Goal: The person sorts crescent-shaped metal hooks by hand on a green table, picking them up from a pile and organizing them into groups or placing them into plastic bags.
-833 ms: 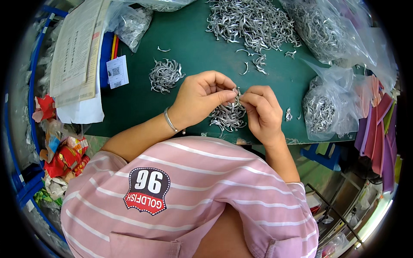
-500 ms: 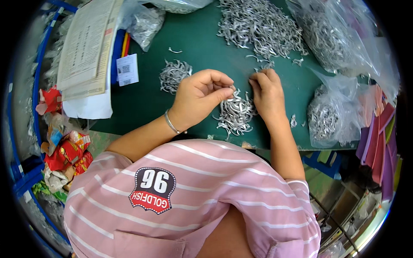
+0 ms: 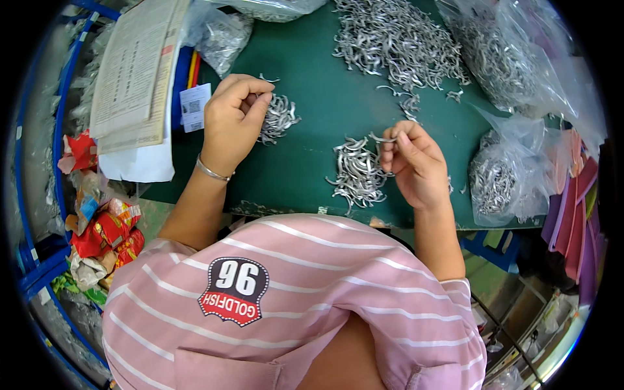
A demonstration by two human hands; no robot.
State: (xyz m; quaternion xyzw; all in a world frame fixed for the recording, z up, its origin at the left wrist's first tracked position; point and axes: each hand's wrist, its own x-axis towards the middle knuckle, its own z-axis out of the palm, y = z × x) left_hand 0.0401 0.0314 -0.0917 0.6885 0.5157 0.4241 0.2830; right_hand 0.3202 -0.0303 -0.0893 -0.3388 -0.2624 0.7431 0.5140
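Small curved silvery metal pieces lie in separate heaps on the green table. My left hand [image 3: 235, 117] is at the left heap [image 3: 279, 119], its thumb and forefinger pinched at the heap's near-left side. Whatever sits between those fingertips is hidden. Between thumb and fingers of my right hand [image 3: 418, 159] is one curved metal piece [image 3: 382, 138], its free end sticking out leftward. That hand is just right of the middle heap [image 3: 356, 174], close above its edge.
A large heap [image 3: 400, 42] covers the far part of the green tabletop [image 3: 305, 78]. Clear bags of pieces [image 3: 497, 175] stand at the right. Paper sheets [image 3: 133, 71] and a white label card [image 3: 194, 107] are at the left, above red crumpled packaging [image 3: 107, 231].
My left hand has moved from the middle heap leftward to the left heap. My right hand has come nearer from the far small cluster and turned, now showing a metal piece in its fingers.
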